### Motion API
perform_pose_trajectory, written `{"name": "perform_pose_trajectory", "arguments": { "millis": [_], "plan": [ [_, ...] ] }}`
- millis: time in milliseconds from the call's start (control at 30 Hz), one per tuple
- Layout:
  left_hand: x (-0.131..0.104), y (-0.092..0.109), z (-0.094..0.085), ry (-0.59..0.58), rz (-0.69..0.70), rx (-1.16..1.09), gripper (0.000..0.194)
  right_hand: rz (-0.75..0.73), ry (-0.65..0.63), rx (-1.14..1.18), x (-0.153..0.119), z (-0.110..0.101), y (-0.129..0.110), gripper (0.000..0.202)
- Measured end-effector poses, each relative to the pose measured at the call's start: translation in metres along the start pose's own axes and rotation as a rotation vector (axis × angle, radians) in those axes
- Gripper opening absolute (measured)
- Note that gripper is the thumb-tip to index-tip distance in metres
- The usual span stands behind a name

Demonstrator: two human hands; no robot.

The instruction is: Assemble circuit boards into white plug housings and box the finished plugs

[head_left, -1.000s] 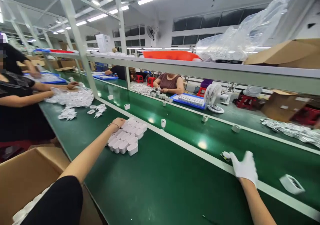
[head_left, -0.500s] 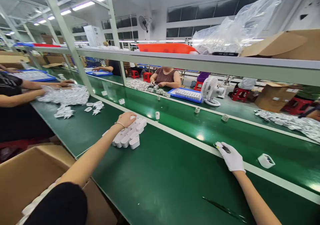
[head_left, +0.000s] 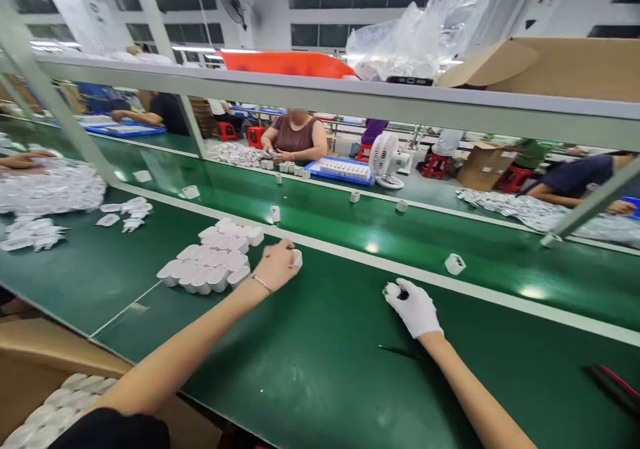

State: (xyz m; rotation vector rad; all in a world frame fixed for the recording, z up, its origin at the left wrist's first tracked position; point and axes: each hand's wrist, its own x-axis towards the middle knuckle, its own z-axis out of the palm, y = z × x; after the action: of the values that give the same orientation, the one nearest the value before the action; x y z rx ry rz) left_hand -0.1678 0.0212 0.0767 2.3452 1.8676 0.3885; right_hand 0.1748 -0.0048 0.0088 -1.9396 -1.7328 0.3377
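Observation:
My bare left hand grips a white oval plastic casing just above the green bench. Left of it, several like casings stand packed together in rows. My right hand, in a white glove, is closed round a small white and dark part whose kind I cannot make out. The glove covers most of that part. Below the gloved hand lies a pair of dark tweezers, partly in shadow.
A green belt beyond a pale rail carries spaced white casings, one a white casing at right. Plastic-bagged pieces lie left. An open carton of casings sits lower left. Overhead runs a shelf. Co-workers sit across the line.
My left hand has come away from the packed casings, rightward, with one casing in it. My gloved hand has drawn back from the rail, still holding its small part. The view has turned right.

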Motion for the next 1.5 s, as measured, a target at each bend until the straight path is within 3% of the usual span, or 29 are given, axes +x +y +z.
{"name": "perform_pose_trajectory", "arguments": {
  "millis": [133,200,267,367,467,500,567,667,833,967,1100,1233,1500],
  "plan": [
    [-0.022,0.067,0.027,-0.240,0.391,-0.220,0.004,-0.013,-0.048,0.385,-0.028,-0.004,-0.020,0.041],
    [-0.030,0.082,0.034,-0.332,0.563,-0.321,0.007,-0.014,-0.094,0.586,-0.051,-0.004,-0.028,0.037],
    [-0.035,0.087,0.037,-0.351,0.674,-0.425,0.015,-0.012,-0.127,0.722,-0.072,-0.002,-0.033,0.036],
    [-0.046,0.091,0.045,-0.265,0.599,-0.534,0.043,0.012,-0.120,0.828,-0.089,0.002,-0.037,0.037],
    [-0.062,0.099,0.066,-0.107,0.239,-0.542,0.084,0.056,-0.088,0.890,-0.091,0.006,-0.037,0.039],
    [-0.066,0.103,0.074,-0.063,0.142,-0.530,0.086,0.063,-0.083,0.911,-0.091,0.008,-0.037,0.039],
    [-0.071,0.108,0.088,-0.026,0.065,-0.527,0.069,0.060,-0.081,0.952,-0.092,0.009,-0.036,0.040],
    [-0.069,0.109,0.097,-0.069,0.164,-0.608,0.042,0.026,-0.096,0.971,-0.095,0.009,-0.036,0.041],
    [-0.063,0.100,0.086,-0.150,0.366,-0.639,0.071,-0.122,-0.089,0.827,-0.100,0.001,-0.034,0.041],
    [-0.062,0.094,0.079,-0.234,0.558,-0.576,0.075,-0.385,-0.054,0.542,-0.100,-0.006,-0.033,0.028],
    [-0.058,0.090,0.078,-0.298,0.614,-0.541,0.075,-0.503,0.054,0.431,-0.101,-0.010,-0.035,0.034],
    [-0.053,0.086,0.077,-0.274,0.701,-0.565,0.071,-0.563,0.181,0.412,-0.103,-0.014,-0.039,0.039],
    [-0.050,0.084,0.078,-0.181,0.798,-0.561,0.069,-0.660,0.257,0.359,-0.102,-0.017,-0.042,0.038]
  ]
}}
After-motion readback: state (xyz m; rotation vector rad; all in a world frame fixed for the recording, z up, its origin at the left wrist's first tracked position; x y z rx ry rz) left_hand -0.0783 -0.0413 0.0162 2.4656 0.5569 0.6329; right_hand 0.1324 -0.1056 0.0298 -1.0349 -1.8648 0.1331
